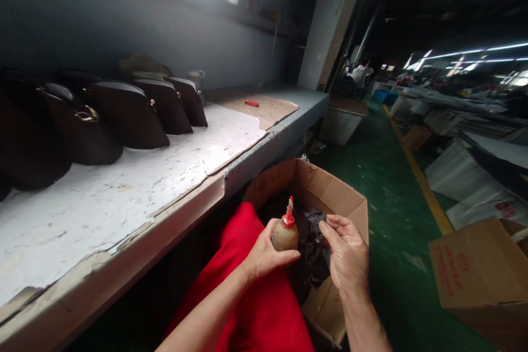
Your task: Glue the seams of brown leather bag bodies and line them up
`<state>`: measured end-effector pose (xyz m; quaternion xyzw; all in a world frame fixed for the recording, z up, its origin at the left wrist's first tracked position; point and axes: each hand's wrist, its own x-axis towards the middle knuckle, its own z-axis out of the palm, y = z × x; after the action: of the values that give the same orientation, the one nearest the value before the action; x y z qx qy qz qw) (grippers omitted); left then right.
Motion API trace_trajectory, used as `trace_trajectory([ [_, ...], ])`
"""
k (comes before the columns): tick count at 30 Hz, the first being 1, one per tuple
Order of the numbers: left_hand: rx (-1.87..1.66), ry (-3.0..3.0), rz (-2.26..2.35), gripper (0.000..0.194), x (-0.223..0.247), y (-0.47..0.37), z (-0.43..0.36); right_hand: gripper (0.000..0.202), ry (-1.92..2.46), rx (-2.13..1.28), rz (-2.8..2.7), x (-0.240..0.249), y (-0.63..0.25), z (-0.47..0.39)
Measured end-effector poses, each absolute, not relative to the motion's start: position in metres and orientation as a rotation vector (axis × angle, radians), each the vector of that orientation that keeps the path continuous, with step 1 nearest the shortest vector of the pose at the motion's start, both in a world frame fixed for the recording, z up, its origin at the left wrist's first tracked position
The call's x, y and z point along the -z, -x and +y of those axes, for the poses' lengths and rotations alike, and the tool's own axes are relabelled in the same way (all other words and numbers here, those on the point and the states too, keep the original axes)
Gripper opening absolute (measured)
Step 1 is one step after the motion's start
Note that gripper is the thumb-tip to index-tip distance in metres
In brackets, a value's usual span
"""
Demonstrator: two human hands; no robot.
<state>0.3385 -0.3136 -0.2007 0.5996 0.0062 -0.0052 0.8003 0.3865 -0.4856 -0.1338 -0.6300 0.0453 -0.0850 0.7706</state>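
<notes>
My left hand (268, 253) is wrapped round a squat, stained squeeze bottle (284, 237) with a red cap and a narrow red nozzle pointing up. Something pale and crusty clings to the nozzle. To the right of the bottle, and apart from it, my right hand (348, 253) has its thumb and index finger pinched together. Whatever they hold, if anything, is too small to make out. Both hands are above an open cardboard box (330, 190) with dark scraps (315, 253) in it. Red cloth (247, 286) covers my lap below the left hand.
On the bench to my left, several dark brown bags (127, 113) stand in a row on white paper (173, 181). A small red object (251, 103) lies farther along. Another cardboard box (474, 275) sits on the green floor at right. A person (362, 74) is far back.
</notes>
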Motion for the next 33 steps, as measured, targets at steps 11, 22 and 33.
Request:
trace_trajectory([
  [11,-0.034,-1.462,0.015,0.051,0.197,-0.337,-0.318,0.038,1.497,0.284,-0.002,0.139,-0.39,-0.474],
  [22,-0.056,-1.558,0.101,0.063,0.206,-0.343,-0.321,0.03,1.656,0.449,-0.134,0.131,-0.376,-0.468],
  [33,-0.055,-1.606,0.104,0.067,0.213,-0.345,-0.326,0.034,1.745,0.547,-0.169,0.137,-0.37,-0.473],
])
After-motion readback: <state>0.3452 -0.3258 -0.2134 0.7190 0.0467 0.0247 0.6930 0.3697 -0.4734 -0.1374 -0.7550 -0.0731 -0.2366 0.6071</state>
